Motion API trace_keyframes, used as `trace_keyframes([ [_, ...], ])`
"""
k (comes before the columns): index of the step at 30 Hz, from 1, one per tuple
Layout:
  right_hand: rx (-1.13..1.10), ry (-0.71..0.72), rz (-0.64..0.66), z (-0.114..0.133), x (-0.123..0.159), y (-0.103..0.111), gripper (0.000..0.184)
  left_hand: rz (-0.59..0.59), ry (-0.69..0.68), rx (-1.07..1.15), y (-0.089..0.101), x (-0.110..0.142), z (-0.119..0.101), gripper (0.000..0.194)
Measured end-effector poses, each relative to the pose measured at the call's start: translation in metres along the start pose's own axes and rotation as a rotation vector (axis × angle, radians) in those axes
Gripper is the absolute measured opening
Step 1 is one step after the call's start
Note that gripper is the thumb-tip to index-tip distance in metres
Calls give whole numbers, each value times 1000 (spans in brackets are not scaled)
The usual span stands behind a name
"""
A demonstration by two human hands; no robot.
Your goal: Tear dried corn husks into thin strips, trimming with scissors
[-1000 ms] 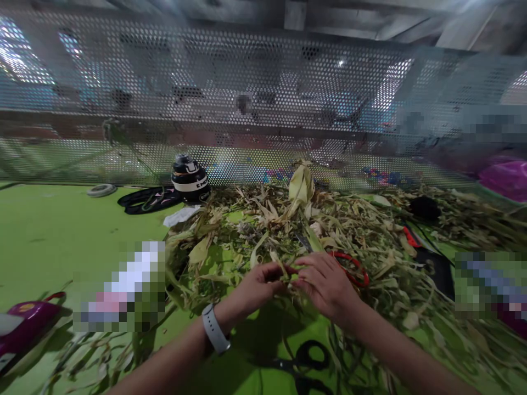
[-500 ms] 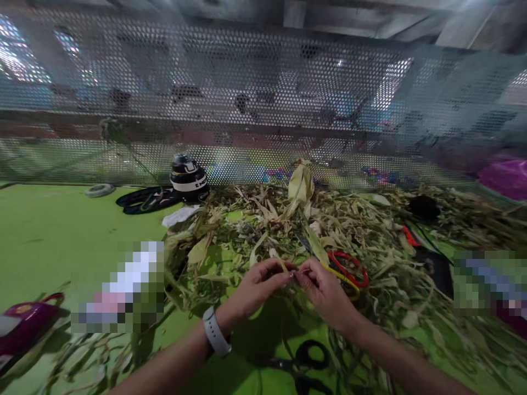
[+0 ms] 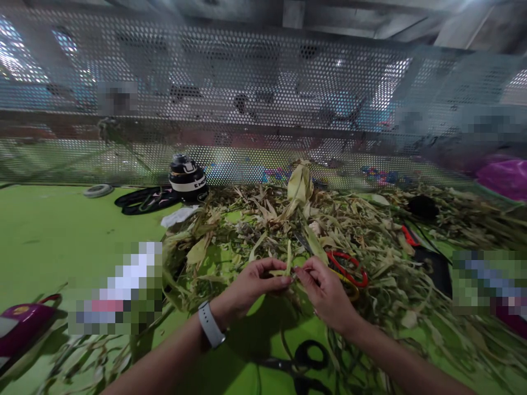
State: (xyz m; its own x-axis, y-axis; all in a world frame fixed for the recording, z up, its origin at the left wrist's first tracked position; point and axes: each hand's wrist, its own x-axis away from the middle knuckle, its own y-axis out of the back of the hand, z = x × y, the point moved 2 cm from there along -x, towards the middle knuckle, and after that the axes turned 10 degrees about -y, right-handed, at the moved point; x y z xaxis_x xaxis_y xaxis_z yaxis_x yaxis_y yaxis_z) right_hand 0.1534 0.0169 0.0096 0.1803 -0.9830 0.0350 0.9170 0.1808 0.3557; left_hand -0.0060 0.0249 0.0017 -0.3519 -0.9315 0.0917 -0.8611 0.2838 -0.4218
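My left hand point(image 3: 263, 282) pinches a narrow pale-green leaf strip point(image 3: 289, 255), which looks like dried husk and sticks up past the fingertips. Close by, my right hand point(image 3: 325, 288) has thumb and forefinger pressed together at the strip's edge; what lies between them is too small to make out. Both hands are over the green tabletop point(image 3: 255, 334). Black-handled scissors point(image 3: 307, 362) lie below them. Just beyond my right hand are scissors with red handles point(image 3: 349, 269), beside a yellow handle point(image 3: 343, 280) partly hidden by that hand.
Dried leaf strips point(image 3: 263, 214) cover much of the table, with a bundled husk piece point(image 3: 300, 186) standing at the back. A black bottle point(image 3: 188, 180), a tape roll point(image 3: 97, 190) and a white tissue point(image 3: 180, 216) sit back left. Behind runs a perforated metal panel point(image 3: 247, 71).
The strip in my left hand now stands more upright and shows more of its length. My right fingertips have shifted slightly from my left ones.
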Motion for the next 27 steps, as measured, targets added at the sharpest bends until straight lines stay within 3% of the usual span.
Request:
trace_keyframes([
  [6, 80, 50, -86, -1, -1, 4, 25, -53, 1, -40, 3, -2, -3, 35],
  [9, 296, 287, -198, 3, -1, 8, 32, -119, 1, -51, 5, -3, -5, 34],
  [12, 558, 574, -245, 7, 1, 8, 18, -131, 7, -45, 8, -4, -6, 34],
  [19, 919, 793, -259, 10, 3, 7, 15, -156, 17, -212, 9, -6, 1, 35],
  [21, 955, 892, -221, 10, 4, 6, 15, -106, -9, -371, 9, -5, 2, 32],
  [23, 946, 941, -190, 8, 2, 4, 14, 20, -114, -569, 6, -4, 0, 23],
  [27, 919, 889, -117, 1, -3, 0, 13, 269, -305, -885, -1, 2, -9, 11],
])
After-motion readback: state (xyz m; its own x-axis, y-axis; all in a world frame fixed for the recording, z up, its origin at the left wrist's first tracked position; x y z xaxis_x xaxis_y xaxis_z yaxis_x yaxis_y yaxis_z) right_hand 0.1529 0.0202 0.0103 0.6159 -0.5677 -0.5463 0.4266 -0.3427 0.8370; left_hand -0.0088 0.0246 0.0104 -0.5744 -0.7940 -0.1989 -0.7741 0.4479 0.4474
